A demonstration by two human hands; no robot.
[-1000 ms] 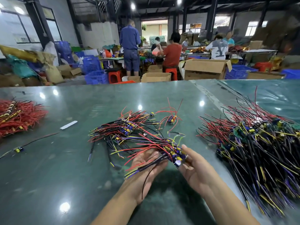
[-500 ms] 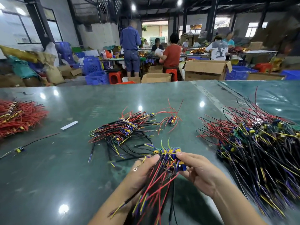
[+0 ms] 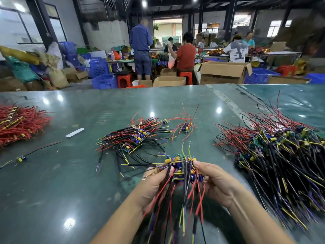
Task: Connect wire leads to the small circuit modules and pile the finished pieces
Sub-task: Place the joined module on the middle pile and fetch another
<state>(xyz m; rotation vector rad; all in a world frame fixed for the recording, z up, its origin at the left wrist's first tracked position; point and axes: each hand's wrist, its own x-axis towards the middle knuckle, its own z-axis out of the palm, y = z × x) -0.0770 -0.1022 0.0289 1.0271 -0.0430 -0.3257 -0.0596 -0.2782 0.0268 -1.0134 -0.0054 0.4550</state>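
Fingers of left hand [image 3: 154, 184] and right hand [image 3: 215, 182] grip module bundle [image 3: 181, 166] (leads dangling) above table [image 3: 52, 182].

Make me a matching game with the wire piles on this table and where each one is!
Things:
1. Bundle of modules
2. Mostly red wire heap
3. Big black-and-red pile
4. White strip

Places:
A. Far left edge of the table
B. Right side of the table
C. Held between the left hand and right hand
D. Lying flat, just right of the red heap

Pairs: 1-C, 2-A, 3-B, 4-D
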